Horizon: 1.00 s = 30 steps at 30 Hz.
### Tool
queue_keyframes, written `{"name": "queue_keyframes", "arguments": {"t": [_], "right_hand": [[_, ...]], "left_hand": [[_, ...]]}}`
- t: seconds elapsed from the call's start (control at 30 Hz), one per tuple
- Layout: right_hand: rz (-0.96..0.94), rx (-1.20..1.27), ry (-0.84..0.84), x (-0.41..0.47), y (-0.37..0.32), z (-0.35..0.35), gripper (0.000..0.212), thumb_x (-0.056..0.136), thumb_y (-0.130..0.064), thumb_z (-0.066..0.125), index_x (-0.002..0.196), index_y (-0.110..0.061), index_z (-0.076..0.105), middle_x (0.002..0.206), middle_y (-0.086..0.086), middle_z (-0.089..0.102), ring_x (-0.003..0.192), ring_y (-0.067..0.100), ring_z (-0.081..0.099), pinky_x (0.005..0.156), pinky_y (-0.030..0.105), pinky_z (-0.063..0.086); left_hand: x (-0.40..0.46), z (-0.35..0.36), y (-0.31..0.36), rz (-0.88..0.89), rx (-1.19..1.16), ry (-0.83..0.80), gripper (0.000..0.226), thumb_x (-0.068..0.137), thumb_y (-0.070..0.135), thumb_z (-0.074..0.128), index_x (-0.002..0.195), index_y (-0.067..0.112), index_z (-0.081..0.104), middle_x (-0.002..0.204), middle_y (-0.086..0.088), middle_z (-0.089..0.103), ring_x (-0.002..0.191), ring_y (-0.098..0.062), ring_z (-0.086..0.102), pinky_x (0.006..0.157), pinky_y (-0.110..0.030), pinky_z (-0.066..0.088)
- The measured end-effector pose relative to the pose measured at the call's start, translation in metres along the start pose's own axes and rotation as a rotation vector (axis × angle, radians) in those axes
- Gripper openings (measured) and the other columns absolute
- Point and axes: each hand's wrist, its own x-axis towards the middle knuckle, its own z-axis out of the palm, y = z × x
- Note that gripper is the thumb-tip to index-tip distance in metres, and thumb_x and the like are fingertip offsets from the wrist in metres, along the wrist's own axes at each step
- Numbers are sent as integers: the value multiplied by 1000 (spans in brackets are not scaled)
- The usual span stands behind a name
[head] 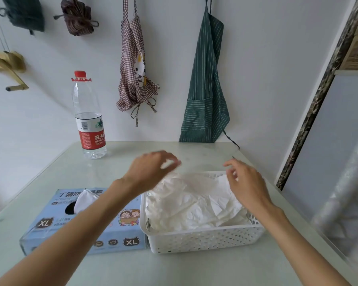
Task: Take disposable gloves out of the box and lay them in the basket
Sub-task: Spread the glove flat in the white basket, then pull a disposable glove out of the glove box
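Blurring at the left hand, so hard telling whether its curled fingers are pinching the top glove. Right hand hovering with grip apart, just above the gloves piling in the basket. Box sitting left, touching the basket, on the counter.

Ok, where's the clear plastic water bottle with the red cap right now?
The clear plastic water bottle stands upright at the table's far left, by the wall, behind the blue glove box.
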Motion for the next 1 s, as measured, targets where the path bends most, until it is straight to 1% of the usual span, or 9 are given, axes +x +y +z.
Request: {"name": "queue_keyframes", "arguments": {"t": [0.1,0.17,0.27,0.4,0.73,0.8,0.87,0.93,1.0], "right_hand": [[-39,-111,-531,-10,-5,9,55,101,-46,31,151,-27,19,158,-5,19,145,14,18,116,34,19],[-7,-273,-794,-14,4,12,69,96,-61,18,152,-31,-9,160,-6,-15,147,13,-14,118,36,-3],[28,-323,-863,-17,13,11,74,92,-68,14,148,-33,-18,157,-5,-24,144,13,-22,117,36,-10],[16,-360,-892,-18,9,15,75,91,-69,13,148,-32,-19,157,-3,-24,145,14,-21,118,38,-10],[-47,-312,-707,-21,1,-9,71,93,-65,22,153,-32,0,160,-7,-10,147,9,-12,119,35,-6],[-24,-314,-740,-26,-2,-10,70,94,-63,27,153,-30,9,161,-6,-5,148,12,-6,118,35,0],[-37,-293,-601,-27,-6,-14,66,95,-59,34,151,-27,22,160,-6,8,147,14,6,117,33,8],[-107,-271,-349,-27,-17,-16,54,97,-51,40,145,-26,37,154,-5,26,142,14,21,114,29,17],[-170,-183,-155,-28,-39,-11,41,97,-38,47,135,-22,50,143,-3,44,134,16,36,109,28,25]], "left_hand": [[-19,17,18,57,197,-466,93,78,80,10,153,24,6,160,3,5,147,-13,8,120,-38,8],[-28,26,13,30,269,-567,119,54,92,-9,152,22,-10,159,4,-14,146,-11,-12,120,-40,-5],[-33,33,9,30,372,-607,128,45,95,-15,151,21,-14,157,6,-21,143,-8,-21,119,-40,-10],[-35,37,16,-2,495,-659,103,75,85,10,151,19,-12,158,6,-18,144,-8,-18,119,-39,-10],[-48,8,20,-123,409,-616,100,74,82,0,152,20,-7,159,2,-13,146,-15,-15,118,-44,-12],[-58,7,13,-86,393,-601,114,60,86,-18,153,22,-4,160,0,-10,146,-16,-13,118,-45,-11],[-66,2,8,-19,332,-483,121,43,85,-34,150,34,-9,159,0,-11,147,-18,-9,118,-45,-10],[-75,-7,-3,-35,199,-329,91,53,83,-30,139,53,-22,157,6,-14,147,-15,-8,117,-40,-12],[-88,-16,-29,-181,50,-156,95,60,85,-23,145,47,-7,159,12,-2,147,-9,-2,118,-38,-8]]}}
